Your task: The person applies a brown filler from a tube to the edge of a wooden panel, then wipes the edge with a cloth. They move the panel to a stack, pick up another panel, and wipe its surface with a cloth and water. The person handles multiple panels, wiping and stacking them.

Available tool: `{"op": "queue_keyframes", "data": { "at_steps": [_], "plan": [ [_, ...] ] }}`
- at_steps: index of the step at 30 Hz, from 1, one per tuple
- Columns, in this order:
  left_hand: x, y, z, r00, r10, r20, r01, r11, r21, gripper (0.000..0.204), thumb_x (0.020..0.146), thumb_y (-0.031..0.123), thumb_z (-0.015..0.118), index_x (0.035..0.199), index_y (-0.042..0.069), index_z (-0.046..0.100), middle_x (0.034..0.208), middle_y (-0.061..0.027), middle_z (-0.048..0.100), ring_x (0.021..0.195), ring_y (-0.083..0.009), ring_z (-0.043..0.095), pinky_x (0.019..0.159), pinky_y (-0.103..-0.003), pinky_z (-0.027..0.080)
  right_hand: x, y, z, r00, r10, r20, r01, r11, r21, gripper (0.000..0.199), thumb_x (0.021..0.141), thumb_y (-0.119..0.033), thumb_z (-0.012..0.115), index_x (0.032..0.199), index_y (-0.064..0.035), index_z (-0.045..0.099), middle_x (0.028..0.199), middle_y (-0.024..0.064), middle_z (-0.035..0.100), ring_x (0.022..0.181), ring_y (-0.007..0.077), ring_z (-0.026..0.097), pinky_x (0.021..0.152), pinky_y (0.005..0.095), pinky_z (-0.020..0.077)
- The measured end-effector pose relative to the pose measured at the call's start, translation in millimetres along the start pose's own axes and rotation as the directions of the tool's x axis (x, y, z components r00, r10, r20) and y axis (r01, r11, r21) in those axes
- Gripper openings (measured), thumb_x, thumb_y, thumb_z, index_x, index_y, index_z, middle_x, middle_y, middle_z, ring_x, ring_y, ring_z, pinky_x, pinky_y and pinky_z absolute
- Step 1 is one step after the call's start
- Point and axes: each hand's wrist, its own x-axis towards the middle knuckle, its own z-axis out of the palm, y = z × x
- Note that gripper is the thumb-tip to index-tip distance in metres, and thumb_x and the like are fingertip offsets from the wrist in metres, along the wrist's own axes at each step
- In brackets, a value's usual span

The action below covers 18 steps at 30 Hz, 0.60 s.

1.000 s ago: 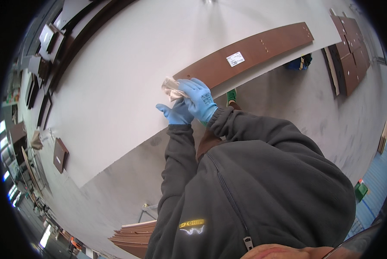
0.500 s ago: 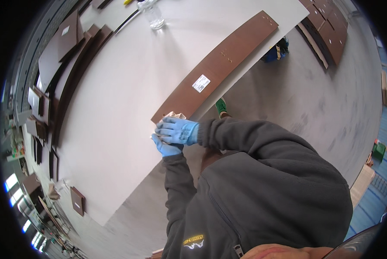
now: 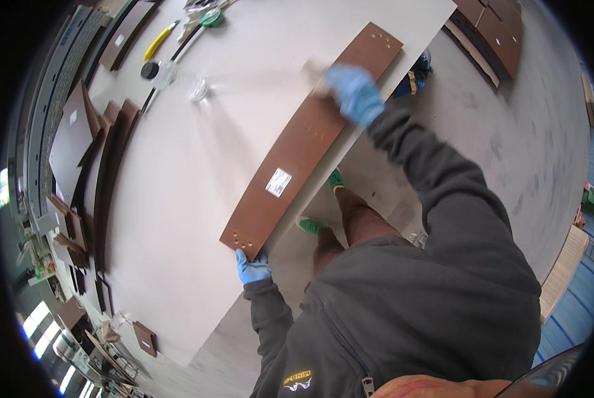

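Observation:
A long, slightly curved brown panel (image 3: 297, 149) lies on the pale worktable, with a white label on its face and small holes drilled near both ends and beyond its middle. My left hand (image 3: 253, 266), in a blue glove, grips the panel's near end at the edge. Over the far half, my right hand (image 3: 354, 93), also gloved in blue, presses a beige cloth (image 3: 318, 74) on the panel. Motion blurs that hand and the cloth, and the fingers partly hide it.
A clear bottle with a black cap (image 3: 171, 76) lies left of the panel, near a yellow cutter knife (image 3: 159, 41). Stacked dark brown panels (image 3: 108, 179) line the table's left side. More brown panels (image 3: 492, 33) stand at the far right. A small brown piece (image 3: 145, 338) lies near the lower left.
My hands were together on the cloth at the panel's near end. My right hand has swept the cloth toward the far end; my left now holds the near end.

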Motion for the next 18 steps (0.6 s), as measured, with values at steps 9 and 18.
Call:
{"op": "queue_keyframes", "data": {
  "at_steps": [9, 18],
  "plan": [
    [2.7, -2.9, 1.5, 0.98, 0.085, -0.181, -0.083, 0.996, 0.017, 0.043, 0.106, 0.026, 0.061, 0.143, 0.007, 0.055, 0.144, -0.0143, 0.061, 0.131, -0.0344, 0.059, 0.112, -0.058, 0.049, 36.2, 192.6, -78.5, 0.748, 0.643, -0.167, -0.641, 0.764, 0.069, 0.028, 0.098, -0.011, 0.056, 0.122, -0.0082, 0.07, 0.115, 0.018, 0.074, 0.102, 0.0351, 0.072, 0.089, 0.0421, 0.0573],
    [0.4, -2.5, 3.4, 0.985, 0.083, -0.148, -0.088, 0.996, -0.028, 0.047, 0.104, 0.024, 0.063, 0.147, 0.005, 0.053, 0.145, -0.0143, 0.06, 0.131, -0.0334, 0.059, 0.113, -0.055, 0.049, 58.2, 161.9, -24.5, 0.994, 0.077, -0.08, -0.088, 0.984, -0.154, 0.039, 0.078, 0.001, 0.065, 0.115, -0.0128, 0.067, 0.114, 0.0167, 0.071, 0.107, 0.0421, 0.065, 0.096, 0.0484, 0.0521]
  ]
}}
